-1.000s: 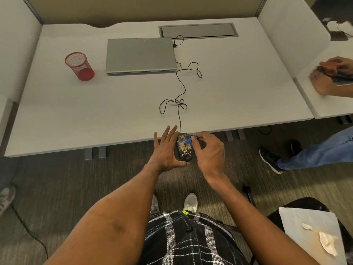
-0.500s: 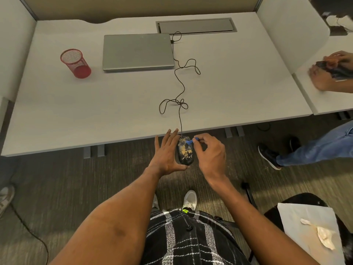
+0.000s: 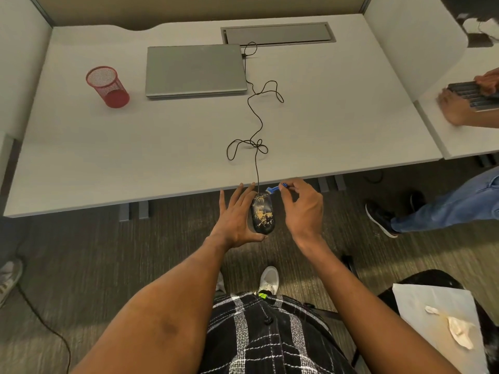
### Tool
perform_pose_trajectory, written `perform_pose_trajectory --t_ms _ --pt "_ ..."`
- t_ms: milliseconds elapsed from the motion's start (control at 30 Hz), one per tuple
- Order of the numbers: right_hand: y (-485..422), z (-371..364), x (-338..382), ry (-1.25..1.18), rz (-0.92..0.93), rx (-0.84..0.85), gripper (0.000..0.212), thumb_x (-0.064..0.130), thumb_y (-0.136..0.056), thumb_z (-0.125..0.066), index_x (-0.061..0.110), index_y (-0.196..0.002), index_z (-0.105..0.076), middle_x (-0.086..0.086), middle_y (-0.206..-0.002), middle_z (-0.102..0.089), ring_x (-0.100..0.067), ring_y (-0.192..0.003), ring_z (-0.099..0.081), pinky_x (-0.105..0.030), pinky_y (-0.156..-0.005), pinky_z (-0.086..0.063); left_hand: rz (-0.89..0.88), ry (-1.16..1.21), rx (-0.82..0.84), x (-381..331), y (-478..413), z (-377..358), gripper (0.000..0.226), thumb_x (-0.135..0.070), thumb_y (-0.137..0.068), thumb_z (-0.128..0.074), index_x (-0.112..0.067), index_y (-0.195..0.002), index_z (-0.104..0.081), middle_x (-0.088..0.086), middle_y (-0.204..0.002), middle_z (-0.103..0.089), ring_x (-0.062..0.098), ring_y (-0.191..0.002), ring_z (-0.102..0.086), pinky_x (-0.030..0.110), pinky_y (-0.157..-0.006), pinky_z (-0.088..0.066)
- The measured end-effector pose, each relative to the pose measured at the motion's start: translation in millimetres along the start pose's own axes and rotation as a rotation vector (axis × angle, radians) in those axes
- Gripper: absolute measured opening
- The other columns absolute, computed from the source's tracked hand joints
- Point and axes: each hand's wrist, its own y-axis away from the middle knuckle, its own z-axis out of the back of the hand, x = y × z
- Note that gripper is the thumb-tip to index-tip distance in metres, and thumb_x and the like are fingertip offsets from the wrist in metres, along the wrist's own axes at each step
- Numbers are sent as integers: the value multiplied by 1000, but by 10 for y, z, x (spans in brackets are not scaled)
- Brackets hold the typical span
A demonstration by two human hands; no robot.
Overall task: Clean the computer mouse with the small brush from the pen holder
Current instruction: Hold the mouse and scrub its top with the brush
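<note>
**Brush poised at the front end of a soiled mouse**

Mouse [image 3: 263, 214], black and speckled with tan crumbs, held off the desk just in front of the desk's near edge [image 3: 189, 194], above the carpet; left hand [image 3: 237, 220] cradles it from the left side, fingers extended forward and thumb curled beneath its rear end; right hand [image 3: 302, 209] pinches a small blue brush [image 3: 274, 188] between thumb and fingertips, the remaining fingers loosely curled; brush head lies just beside the mouse's front right corner, contact not discernible; mouse cable [image 3: 255, 125] runs from the front of the mouse up over the desk in loose loops to the right side of a closed grey laptop [image 3: 195, 70]; red mesh pen holder [image 3: 107, 86] stands upright to the left of the laptop, well apart from the hands.
</note>
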Motion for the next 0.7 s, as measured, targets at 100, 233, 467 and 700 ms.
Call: perform_pose_trajectory --t_ms 100,233,467,700 --pt "44 -3 -23 46 40 73 18 26 -100 -63 16 -113 -71 -1 -102 -73 -17 -97 -66 -41 -85 -58 0 13 -4 -16 17 -7 130 -77 -64 -76 -24 -164 -12 -8 -175 3 14 -159 20 65 -122 18" --pt "200 -4 -6 40 78 108 19 30 -99 -63 18 -111 -70 0 -100 -71 -16 -95 -66 -40 -81 -59 3 20 -1 -14 39 -5 130 -76 -65 -77 -26 -164 -9 -9 -175 5 13 -159 19 65 -122 17" --pt "210 -34 9 -102 -21 49 14 25 -98 -66 16 -108 -71 0 -101 -73 -12 -95 -69 -39 -78 -62 8 10 11 -17 58 3 131 -77 -67 -76 -25 -165 -6 -10 -175 8 12 -159 19 65 -122 17" --pt "162 1 -54 84 42 -23 18 25 -98 -65 17 -113 -71 0 -100 -72 -17 -94 -65 -39 -80 -58 -2 20 3 -23 72 1 130 -76 -66 -77 -22 -164 -11 -9 -175 4 12 -159 19 65 -123 17"
